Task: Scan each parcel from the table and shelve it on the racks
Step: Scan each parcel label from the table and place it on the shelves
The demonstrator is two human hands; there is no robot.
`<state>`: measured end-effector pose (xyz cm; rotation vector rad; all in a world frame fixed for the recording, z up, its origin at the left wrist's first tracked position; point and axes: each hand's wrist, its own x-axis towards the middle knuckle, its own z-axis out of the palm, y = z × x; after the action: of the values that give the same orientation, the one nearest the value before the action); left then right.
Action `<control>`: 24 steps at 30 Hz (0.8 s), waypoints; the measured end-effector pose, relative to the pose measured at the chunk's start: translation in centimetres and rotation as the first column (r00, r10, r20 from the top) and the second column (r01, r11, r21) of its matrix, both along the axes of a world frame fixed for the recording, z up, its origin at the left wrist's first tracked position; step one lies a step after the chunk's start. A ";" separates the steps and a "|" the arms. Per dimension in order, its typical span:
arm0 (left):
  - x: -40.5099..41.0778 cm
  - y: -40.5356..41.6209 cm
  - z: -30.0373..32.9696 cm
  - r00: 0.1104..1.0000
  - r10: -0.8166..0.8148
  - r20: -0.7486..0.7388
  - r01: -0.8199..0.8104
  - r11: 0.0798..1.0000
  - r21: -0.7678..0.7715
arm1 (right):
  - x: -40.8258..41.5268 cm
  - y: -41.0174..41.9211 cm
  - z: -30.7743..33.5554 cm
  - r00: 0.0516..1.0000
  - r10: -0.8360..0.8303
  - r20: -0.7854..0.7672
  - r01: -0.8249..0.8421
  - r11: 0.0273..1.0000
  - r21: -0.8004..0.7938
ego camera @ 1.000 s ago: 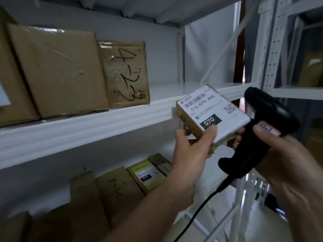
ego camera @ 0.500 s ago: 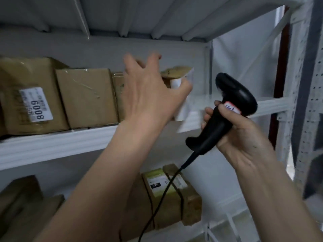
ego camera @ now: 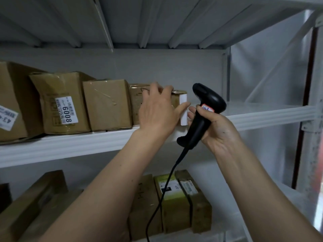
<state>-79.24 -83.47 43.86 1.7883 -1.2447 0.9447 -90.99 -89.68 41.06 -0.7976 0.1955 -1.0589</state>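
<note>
- Parcel (ego camera: 180,109) is up on the middle rack shelf (ego camera: 262,116), standing on edge at the right end of the box row, white label side facing right.
- Left hand (ego camera: 157,113) is flat against its front, fingers mostly straight and spread, thumb reaching to the label edge. It covers most of the parcel, so I can't see much of the brown side.
- Right hand (ego camera: 215,127) is wrapped tight round the grip of the black scanner (ego camera: 203,110), held just beside the parcel's right edge. Its cable (ego camera: 162,198) hangs down in front of the lower shelf.
- To the left, packed side by side: a plain taped box (ego camera: 106,104), a crumpled one labelled 6008 (ego camera: 61,103), and a bigger box (ego camera: 12,102) at the edge.
- Lower shelf has more cartons, including a green-topped box (ego camera: 172,199).
</note>
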 end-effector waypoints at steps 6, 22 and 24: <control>0.2 -1.4 0.1 0.983 0.152 0.102 -0.146 0.987 -0.060 | 0.4 -1.0 -0.7 0.998 -0.046 -0.047 0.045 0.998 -0.035; 0.5 3.2 -5.3 0.892 -0.407 -0.196 0.307 0.865 -0.397 | -0.4 2.2 -5.5 0.989 0.070 -0.130 -0.095 0.977 -0.192; 0.8 5.0 -7.3 0.858 -0.461 -0.229 0.331 0.835 -0.440 | 0.4 3.4 -6.9 0.983 0.113 -0.142 -0.142 0.967 -0.210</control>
<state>-78.47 -78.44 36.58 1.2374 -1.0708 0.5683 -90.61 -86.25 34.19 -1.0659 0.1358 -0.9167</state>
